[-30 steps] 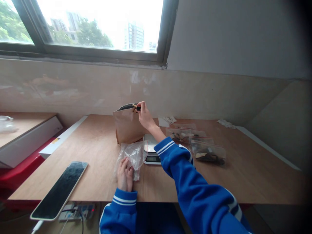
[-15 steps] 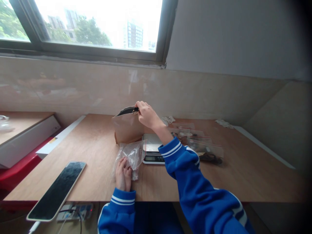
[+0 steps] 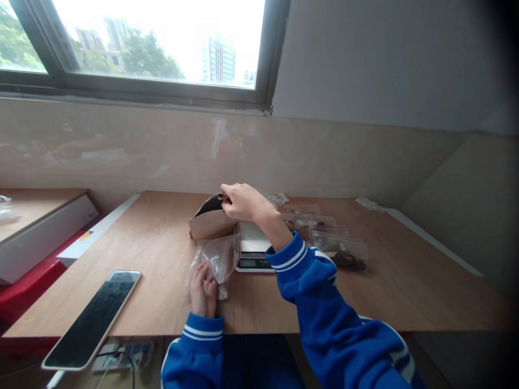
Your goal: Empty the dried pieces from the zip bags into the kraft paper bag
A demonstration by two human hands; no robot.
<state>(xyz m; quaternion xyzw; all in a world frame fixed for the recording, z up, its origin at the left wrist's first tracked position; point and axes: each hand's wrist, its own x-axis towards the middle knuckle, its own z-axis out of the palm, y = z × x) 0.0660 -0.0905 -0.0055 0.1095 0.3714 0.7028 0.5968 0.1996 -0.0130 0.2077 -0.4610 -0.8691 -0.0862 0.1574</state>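
My right hand [image 3: 245, 201] is at the mouth of a brown paper bag [image 3: 213, 224], its fingers pinched over the near right rim. A small dark bit shows at the fingertips, too small to name. The bag's opening is dark inside, and its contents are hidden. My left hand [image 3: 204, 289] has curled fingers closed on a clear plastic bag [image 3: 222, 254] lying in front of the paper bag. Just right of both bags sits a kitchen scale [image 3: 253, 237], partly covered by my right forearm; its display cannot be read.
Several clear zip bags [image 3: 344, 251] with dark contents lie right of the scale. A phone [image 3: 95, 316] overhangs the table's front left edge, above a power strip [image 3: 121, 356]. Crumpled white material [image 3: 370, 205] lies near the wall. A second table [image 3: 44, 200] stands at the left.
My right hand has come down a little, and the paper bag's rim has sunk with it, so the bag looks lower. My left hand stays on the plastic bag.
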